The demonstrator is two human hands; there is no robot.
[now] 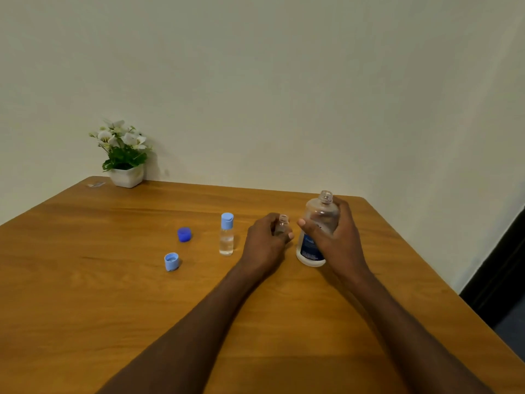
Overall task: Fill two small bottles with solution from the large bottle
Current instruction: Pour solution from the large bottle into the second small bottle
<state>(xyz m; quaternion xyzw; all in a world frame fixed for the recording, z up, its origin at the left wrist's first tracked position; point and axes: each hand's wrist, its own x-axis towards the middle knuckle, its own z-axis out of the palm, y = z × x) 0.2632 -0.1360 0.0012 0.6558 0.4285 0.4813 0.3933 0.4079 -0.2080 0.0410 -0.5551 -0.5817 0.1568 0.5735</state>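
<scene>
**A:** Your right hand (335,240) is wrapped round the large bottle (316,237), uncapped, standing on the table (113,308). It's probably light, slick plastic, so grip mid-body.

**B:** Label?

**A:** Blue, too blurred to read. Your left hand (264,243) grasps the open small bottle (281,226); the capped small bottle (226,236) stands just left.

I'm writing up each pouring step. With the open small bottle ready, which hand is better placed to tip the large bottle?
Right. The right hand already grips the uncapped large bottle, while the left hand holds the open small bottle beside it.
</scene>
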